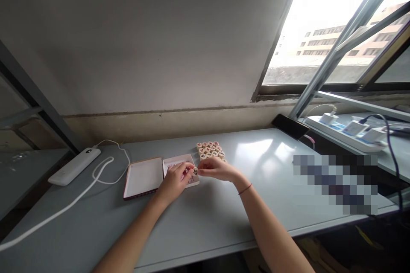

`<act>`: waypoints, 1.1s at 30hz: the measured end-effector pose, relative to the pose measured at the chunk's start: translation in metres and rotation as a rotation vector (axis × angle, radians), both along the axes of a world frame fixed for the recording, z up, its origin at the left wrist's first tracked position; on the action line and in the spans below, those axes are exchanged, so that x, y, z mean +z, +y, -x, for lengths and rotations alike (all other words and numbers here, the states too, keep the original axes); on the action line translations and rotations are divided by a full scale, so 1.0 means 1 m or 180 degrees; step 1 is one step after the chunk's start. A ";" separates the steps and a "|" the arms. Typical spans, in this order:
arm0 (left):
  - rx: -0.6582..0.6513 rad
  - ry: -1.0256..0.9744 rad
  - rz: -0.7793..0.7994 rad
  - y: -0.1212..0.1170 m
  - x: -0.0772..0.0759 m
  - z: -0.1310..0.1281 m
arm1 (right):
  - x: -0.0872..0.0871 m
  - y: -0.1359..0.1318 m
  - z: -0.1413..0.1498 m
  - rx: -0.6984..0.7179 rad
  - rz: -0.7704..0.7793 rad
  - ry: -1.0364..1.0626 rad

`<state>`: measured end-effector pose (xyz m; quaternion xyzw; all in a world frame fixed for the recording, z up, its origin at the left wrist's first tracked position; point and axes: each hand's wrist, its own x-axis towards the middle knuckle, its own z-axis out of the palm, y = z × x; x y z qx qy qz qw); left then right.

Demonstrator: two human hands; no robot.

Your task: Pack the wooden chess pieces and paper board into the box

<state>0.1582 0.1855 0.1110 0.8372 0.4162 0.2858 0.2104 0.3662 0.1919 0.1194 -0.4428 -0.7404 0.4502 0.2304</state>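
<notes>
A: Specify the grip on the round piece (pixel 195 172).
B: Grasped by the fingertips of the left hand (pixel 174 180) and the right hand (pixel 219 168), showing a black mark.
A: Specify the position.
B: Located at the right edge of the shallow tray (pixel 169 162) on the counter (pixel 201 222).
A: Identify adjacent items.
B: See red- and black-marked pieces (pixel 209 149) in rows behind the right hand, and the lid (pixel 144 177) left of the tray.

Hands: two, left hand (pixel 175 178) and right hand (pixel 219 168). Single disc (pixel 195 172) at the fingertips: one. Grouped discs (pixel 209 149): twelve in clear view, three rows of four; others partly hidden, number uncertain. Box halves (pixel 144 175): two. Phone (pixel 289 126): one. Wristband (pixel 245 189): one.
</notes>
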 end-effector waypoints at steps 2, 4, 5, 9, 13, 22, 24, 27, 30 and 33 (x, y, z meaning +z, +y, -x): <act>-0.0028 -0.0020 -0.0039 0.000 -0.001 0.000 | -0.001 0.000 0.003 -0.0011 0.0021 0.0033; -0.0038 -0.0038 -0.0075 -0.001 0.000 0.000 | 0.003 -0.001 0.000 -0.0078 0.0073 0.0094; -0.0035 -0.0027 -0.0101 -0.001 0.001 0.000 | 0.007 -0.001 -0.004 -0.0180 0.0102 0.0154; 0.0051 0.0164 -0.0294 0.000 0.006 0.005 | 0.018 -0.004 -0.033 -0.1205 0.0200 0.0307; 0.0411 0.0480 -0.0534 0.010 0.008 0.019 | 0.014 -0.006 -0.064 -0.1787 0.0563 -0.0192; 0.1394 0.1417 0.0300 0.023 0.019 0.046 | 0.003 -0.005 -0.072 -0.1817 0.0943 -0.0482; 0.1406 0.1511 0.0473 0.023 0.019 0.046 | 0.002 -0.005 -0.073 -0.1735 0.0911 -0.0595; 0.1393 0.1615 0.0613 0.023 0.015 0.046 | -0.001 -0.003 -0.073 -0.1640 0.0815 -0.0946; 0.1395 0.1600 0.0675 0.025 0.013 0.046 | -0.005 0.000 -0.070 -0.1691 0.0547 -0.1298; 0.1397 0.1588 0.0703 0.025 0.012 0.047 | -0.006 0.002 -0.065 -0.1732 0.0309 -0.1485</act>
